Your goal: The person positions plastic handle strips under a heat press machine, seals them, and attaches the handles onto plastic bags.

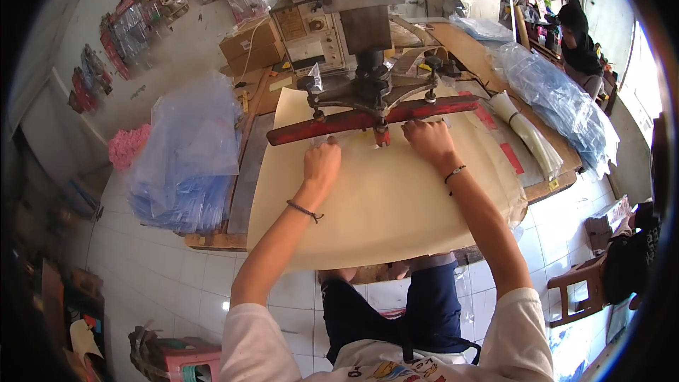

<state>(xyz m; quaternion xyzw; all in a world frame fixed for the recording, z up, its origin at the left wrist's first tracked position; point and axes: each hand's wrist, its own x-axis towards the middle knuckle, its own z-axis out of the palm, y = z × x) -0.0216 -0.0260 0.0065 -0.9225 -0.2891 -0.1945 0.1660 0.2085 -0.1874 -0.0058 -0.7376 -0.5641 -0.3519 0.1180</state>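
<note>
A large tan sheet [368, 219] covers the worktable under a press head [371, 74] with a long red bar [304, 130]. My left hand [323, 160] rests on the sheet just in front of the bar's left half. Its fingers are curled closed, with a hint of clear plastic at the tips; what they pinch is too small to name. My right hand [430, 141] is at the bar's right half, fingers bent and closed, their tips partly hidden at the bar. A small red-tipped fitting [382, 134] projects from the bar between my hands.
Stacked bluish plastic sheets [180, 155] lie on the left, beside a pink bundle [129, 146]. On the right are a tied roll of clear plastic [527, 134] and a larger plastic pile [559, 99]. A control box [311, 35] stands behind. Another person [576, 39] sits at far right.
</note>
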